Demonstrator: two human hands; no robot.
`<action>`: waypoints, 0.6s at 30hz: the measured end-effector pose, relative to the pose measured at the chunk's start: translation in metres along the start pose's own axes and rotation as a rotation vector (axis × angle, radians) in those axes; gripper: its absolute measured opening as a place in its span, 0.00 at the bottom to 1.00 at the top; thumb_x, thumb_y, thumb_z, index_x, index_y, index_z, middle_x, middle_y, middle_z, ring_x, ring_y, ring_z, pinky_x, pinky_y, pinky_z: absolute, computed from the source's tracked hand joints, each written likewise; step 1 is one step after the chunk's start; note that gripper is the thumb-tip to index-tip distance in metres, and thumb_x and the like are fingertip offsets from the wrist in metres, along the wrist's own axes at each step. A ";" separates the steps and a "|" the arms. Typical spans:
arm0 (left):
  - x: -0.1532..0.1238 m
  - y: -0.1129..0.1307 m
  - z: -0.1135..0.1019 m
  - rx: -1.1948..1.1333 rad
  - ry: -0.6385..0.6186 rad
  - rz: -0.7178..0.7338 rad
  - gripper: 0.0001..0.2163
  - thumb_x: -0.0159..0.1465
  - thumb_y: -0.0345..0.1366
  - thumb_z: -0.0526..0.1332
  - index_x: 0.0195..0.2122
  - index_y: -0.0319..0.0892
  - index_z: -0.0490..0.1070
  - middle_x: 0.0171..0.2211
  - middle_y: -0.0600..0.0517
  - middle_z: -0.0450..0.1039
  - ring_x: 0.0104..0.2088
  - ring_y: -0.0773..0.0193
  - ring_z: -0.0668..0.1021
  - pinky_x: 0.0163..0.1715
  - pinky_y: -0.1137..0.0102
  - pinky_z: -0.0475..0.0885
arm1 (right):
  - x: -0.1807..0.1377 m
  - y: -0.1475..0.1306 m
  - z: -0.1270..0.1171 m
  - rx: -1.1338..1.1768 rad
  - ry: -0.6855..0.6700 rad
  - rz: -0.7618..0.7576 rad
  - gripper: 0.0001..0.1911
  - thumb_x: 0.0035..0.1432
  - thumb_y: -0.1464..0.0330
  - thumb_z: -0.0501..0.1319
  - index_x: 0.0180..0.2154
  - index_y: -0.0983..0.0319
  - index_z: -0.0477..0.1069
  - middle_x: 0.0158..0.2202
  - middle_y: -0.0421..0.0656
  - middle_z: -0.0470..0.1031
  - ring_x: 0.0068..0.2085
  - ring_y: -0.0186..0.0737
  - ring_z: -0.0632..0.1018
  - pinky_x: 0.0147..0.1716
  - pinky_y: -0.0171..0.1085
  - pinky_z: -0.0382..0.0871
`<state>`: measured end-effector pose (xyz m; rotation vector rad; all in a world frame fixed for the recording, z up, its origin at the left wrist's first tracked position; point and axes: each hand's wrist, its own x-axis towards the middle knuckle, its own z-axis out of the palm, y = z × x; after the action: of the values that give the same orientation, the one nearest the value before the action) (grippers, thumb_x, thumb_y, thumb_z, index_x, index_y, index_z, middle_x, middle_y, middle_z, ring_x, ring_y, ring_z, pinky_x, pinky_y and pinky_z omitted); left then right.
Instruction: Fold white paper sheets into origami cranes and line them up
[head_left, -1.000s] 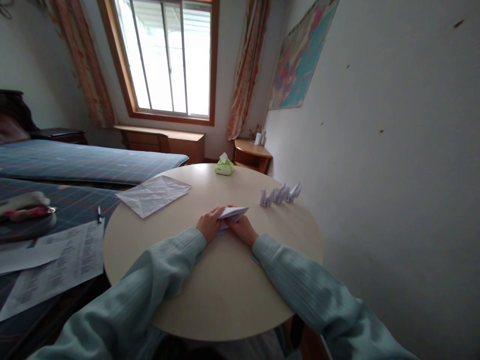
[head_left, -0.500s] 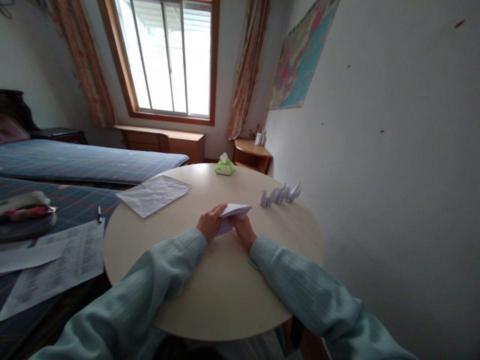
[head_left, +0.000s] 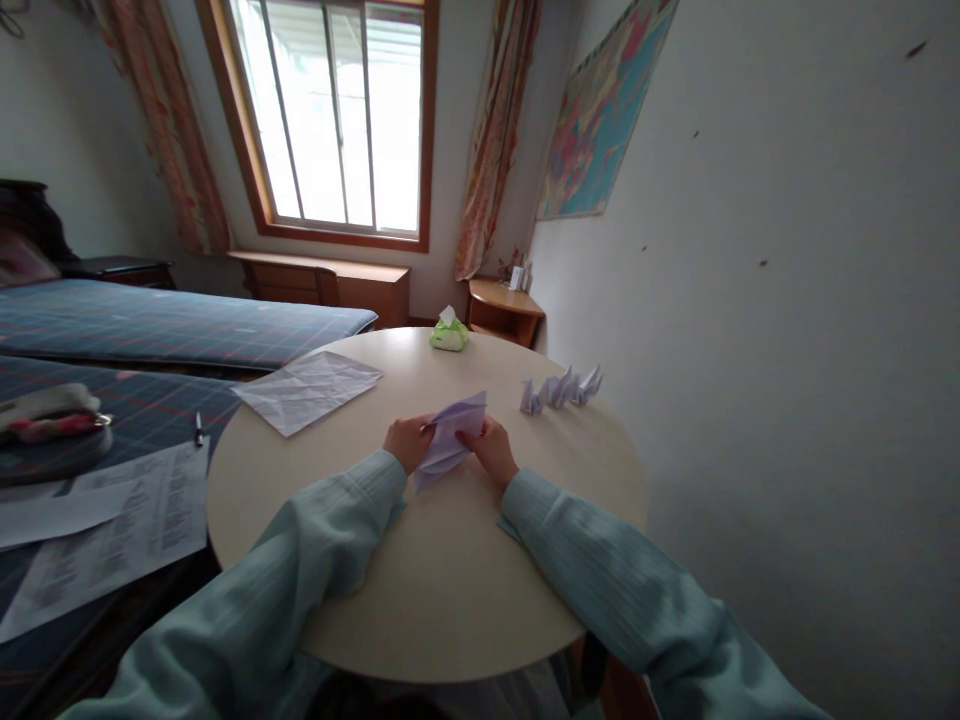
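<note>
A folded sheet of pale lilac-white paper point(head_left: 451, 441) is held between my two hands above the middle of the round table point(head_left: 450, 580). Its layers stand a little apart and it tilts up toward the right. My left hand point(head_left: 409, 441) grips its left edge, thumb in front. On the right side my right hand point(head_left: 491, 450) pinches it, thumb pressed on the near face. The fingers behind the paper are hidden. Several folded paper figures point(head_left: 561, 388) stand in a row to the right of my hands.
A creased white sheet point(head_left: 311, 390) lies at the table's left. At the far edge sits a green tissue pack point(head_left: 448, 331). On the bed at left are printed papers point(head_left: 150, 520), a pen point(head_left: 199, 429) and a pouch point(head_left: 56, 430). A wall point(head_left: 787, 400) rises at right.
The folded paper has turned from lying nearly flat to tilted upright, showing its near face. My left hand has shifted slightly left and down; the right hand's thumb now shows on the paper.
</note>
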<state>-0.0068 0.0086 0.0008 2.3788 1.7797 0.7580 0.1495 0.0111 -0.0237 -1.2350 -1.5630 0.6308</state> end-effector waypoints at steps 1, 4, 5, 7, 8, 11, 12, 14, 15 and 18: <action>0.000 0.000 0.000 0.005 -0.003 -0.005 0.13 0.58 0.37 0.48 0.36 0.48 0.71 0.31 0.53 0.75 0.33 0.64 0.74 0.29 0.75 0.63 | 0.000 0.000 0.001 0.025 -0.014 0.006 0.12 0.39 0.67 0.58 0.30 0.64 0.67 0.27 0.40 0.71 0.28 0.36 0.71 0.26 0.33 0.65; 0.000 0.001 0.001 0.012 -0.010 0.009 0.13 0.58 0.38 0.48 0.37 0.49 0.71 0.31 0.52 0.75 0.33 0.63 0.74 0.29 0.75 0.63 | -0.001 0.000 0.003 0.080 -0.044 0.023 0.13 0.38 0.68 0.58 0.31 0.65 0.67 0.28 0.40 0.71 0.28 0.35 0.71 0.27 0.33 0.65; 0.000 0.001 0.001 0.019 -0.013 0.010 0.13 0.57 0.38 0.48 0.37 0.49 0.71 0.31 0.52 0.75 0.33 0.63 0.74 0.28 0.74 0.63 | -0.001 0.001 0.003 0.083 -0.048 0.029 0.13 0.38 0.68 0.58 0.30 0.65 0.67 0.27 0.40 0.71 0.28 0.35 0.71 0.26 0.33 0.64; -0.002 0.002 -0.001 0.041 -0.024 0.008 0.13 0.57 0.39 0.49 0.38 0.50 0.70 0.32 0.52 0.74 0.33 0.62 0.74 0.28 0.74 0.63 | -0.001 0.003 0.004 0.083 -0.051 0.023 0.11 0.38 0.69 0.58 0.30 0.65 0.66 0.27 0.40 0.71 0.27 0.35 0.70 0.26 0.33 0.64; -0.002 0.002 -0.001 0.052 -0.032 0.009 0.13 0.57 0.39 0.48 0.38 0.50 0.70 0.32 0.52 0.74 0.33 0.61 0.74 0.28 0.73 0.63 | -0.001 0.004 0.004 0.082 -0.052 0.012 0.11 0.38 0.69 0.58 0.29 0.65 0.66 0.26 0.40 0.71 0.27 0.35 0.70 0.26 0.33 0.64; -0.003 0.002 -0.002 0.082 -0.064 0.050 0.13 0.57 0.40 0.48 0.39 0.50 0.69 0.34 0.53 0.74 0.34 0.62 0.74 0.29 0.74 0.63 | -0.001 0.008 0.005 0.082 -0.078 -0.046 0.10 0.39 0.69 0.57 0.29 0.65 0.66 0.27 0.40 0.71 0.28 0.35 0.70 0.27 0.33 0.64; -0.002 0.002 -0.002 0.094 -0.071 0.063 0.13 0.57 0.40 0.49 0.39 0.50 0.69 0.34 0.53 0.74 0.34 0.62 0.74 0.29 0.74 0.64 | -0.001 0.009 0.005 0.078 -0.084 -0.061 0.10 0.39 0.69 0.57 0.29 0.64 0.66 0.27 0.40 0.71 0.28 0.35 0.70 0.28 0.34 0.64; -0.002 0.001 -0.001 0.125 -0.080 0.066 0.13 0.57 0.41 0.49 0.40 0.50 0.69 0.34 0.52 0.74 0.34 0.61 0.74 0.29 0.73 0.64 | -0.002 0.009 0.006 0.056 -0.090 -0.075 0.09 0.40 0.70 0.57 0.29 0.64 0.67 0.27 0.40 0.71 0.28 0.36 0.70 0.28 0.33 0.64; -0.001 0.000 -0.001 0.140 -0.084 0.056 0.14 0.57 0.41 0.48 0.39 0.50 0.69 0.34 0.52 0.74 0.33 0.61 0.74 0.28 0.73 0.64 | -0.002 0.008 0.006 0.037 -0.090 -0.077 0.09 0.40 0.70 0.57 0.29 0.63 0.67 0.27 0.40 0.71 0.28 0.36 0.70 0.27 0.33 0.64; 0.000 -0.002 0.000 0.158 -0.086 0.027 0.14 0.57 0.42 0.48 0.36 0.48 0.70 0.33 0.51 0.73 0.33 0.60 0.74 0.27 0.73 0.64 | -0.004 0.005 0.007 -0.034 -0.085 -0.096 0.08 0.42 0.69 0.56 0.30 0.62 0.67 0.27 0.41 0.71 0.28 0.36 0.70 0.27 0.33 0.64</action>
<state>-0.0083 0.0090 0.0006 2.4960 1.8400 0.5275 0.1454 0.0107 -0.0316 -1.1635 -1.7000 0.6037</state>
